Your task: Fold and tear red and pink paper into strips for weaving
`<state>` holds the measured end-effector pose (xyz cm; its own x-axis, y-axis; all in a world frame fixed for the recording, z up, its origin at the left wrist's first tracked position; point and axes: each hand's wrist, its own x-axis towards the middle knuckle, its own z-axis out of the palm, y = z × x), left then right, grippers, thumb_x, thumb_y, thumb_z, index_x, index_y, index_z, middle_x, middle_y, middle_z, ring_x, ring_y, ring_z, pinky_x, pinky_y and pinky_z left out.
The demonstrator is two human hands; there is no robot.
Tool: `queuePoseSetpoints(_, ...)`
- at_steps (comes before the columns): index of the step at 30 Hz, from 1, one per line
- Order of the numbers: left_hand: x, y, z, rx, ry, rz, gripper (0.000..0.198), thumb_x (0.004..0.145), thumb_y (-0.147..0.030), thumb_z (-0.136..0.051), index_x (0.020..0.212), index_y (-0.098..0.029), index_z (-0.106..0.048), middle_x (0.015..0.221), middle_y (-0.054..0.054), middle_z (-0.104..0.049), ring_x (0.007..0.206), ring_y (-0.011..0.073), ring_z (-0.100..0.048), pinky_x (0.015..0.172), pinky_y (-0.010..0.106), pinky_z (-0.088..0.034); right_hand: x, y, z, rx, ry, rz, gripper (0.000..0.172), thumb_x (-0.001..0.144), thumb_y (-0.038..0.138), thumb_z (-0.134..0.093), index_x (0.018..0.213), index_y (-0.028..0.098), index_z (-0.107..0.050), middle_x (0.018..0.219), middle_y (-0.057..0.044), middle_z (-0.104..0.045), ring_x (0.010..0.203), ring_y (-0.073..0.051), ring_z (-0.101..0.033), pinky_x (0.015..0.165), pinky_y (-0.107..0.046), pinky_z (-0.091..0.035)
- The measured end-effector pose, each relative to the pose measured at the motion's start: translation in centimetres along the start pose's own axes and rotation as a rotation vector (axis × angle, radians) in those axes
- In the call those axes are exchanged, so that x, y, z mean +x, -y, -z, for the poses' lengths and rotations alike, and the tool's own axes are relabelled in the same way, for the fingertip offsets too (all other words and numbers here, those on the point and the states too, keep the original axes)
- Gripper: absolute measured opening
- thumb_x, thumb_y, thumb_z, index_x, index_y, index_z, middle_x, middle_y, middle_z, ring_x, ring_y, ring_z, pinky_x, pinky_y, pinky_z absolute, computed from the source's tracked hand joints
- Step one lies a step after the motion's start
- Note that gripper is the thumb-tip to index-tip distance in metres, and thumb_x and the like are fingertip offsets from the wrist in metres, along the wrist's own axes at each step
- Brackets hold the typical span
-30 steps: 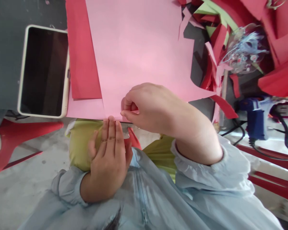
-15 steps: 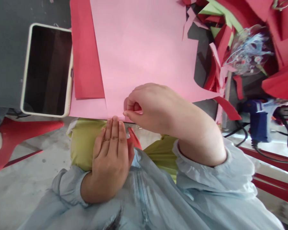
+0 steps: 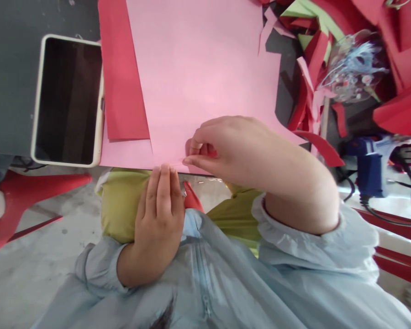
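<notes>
A large pink paper sheet (image 3: 208, 68) lies across the table, its lower edge along the table's front edge. My left hand (image 3: 160, 219) is flat with the fingers stretched out, the fingertips touching that edge. Just to its right, my right hand (image 3: 222, 146) is curled, thumb and forefinger pinched low on the pink sheet near the edge. Whether paper is caught between those fingertips is too small to tell. Along the left side of the sheet lies a red paper piece (image 3: 123, 82), with a strip of pink showing below it.
A phone with a white case (image 3: 68, 100) lies on the dark table (image 3: 7, 82) at the left. Red, green and pink scraps (image 3: 317, 59) pile up at the right, near a clear plastic item (image 3: 356, 68) and a blue tool (image 3: 371, 169) with a black cable.
My right hand has slid slightly right along the sheet's lower edge, still curled. My left hand's fingers are more closely together, and the sheet's right corner is now hidden behind my right forearm.
</notes>
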<state>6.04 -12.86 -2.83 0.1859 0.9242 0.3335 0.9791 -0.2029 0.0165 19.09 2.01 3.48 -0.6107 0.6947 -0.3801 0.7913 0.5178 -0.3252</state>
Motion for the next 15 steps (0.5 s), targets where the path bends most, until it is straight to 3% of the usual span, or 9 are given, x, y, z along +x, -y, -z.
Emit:
queuePoseSetpoints(9, 0.08, -0.47, -0.52, -0.027, -0.042, 0.085, 0.053, 0.091, -0.020, -0.062, 0.140, -0.002, -0.053, 0.125, 0.022, -0.068, 0.116, 0.0282, -0.067, 0.101, 0.037, -0.051, -1.14, -0.73, 0.53, -0.048, -0.005, -0.151, 0.026, 0.090, 0.032, -0.055, 0.082, 0.020, -0.076, 0.084, -0.005, -0.076, 0.075, -0.021, -0.066, 0.067, -0.031, -0.039)
queuePoseSetpoints(15, 0.41, -0.48, -0.66, -0.079, -0.053, 0.126, 0.055, 0.092, -0.024, -0.062, 0.145, -0.010, -0.052, 0.125, 0.017, -0.069, 0.113, 0.0273, -0.067, 0.098, 0.036, -0.050, -1.01, -0.69, 0.44, -0.027, 0.000, -0.156, 0.025, 0.090, 0.030, -0.054, 0.082, 0.021, -0.076, 0.086, -0.005, -0.077, 0.078, -0.022, -0.066, 0.067, -0.031, -0.038)
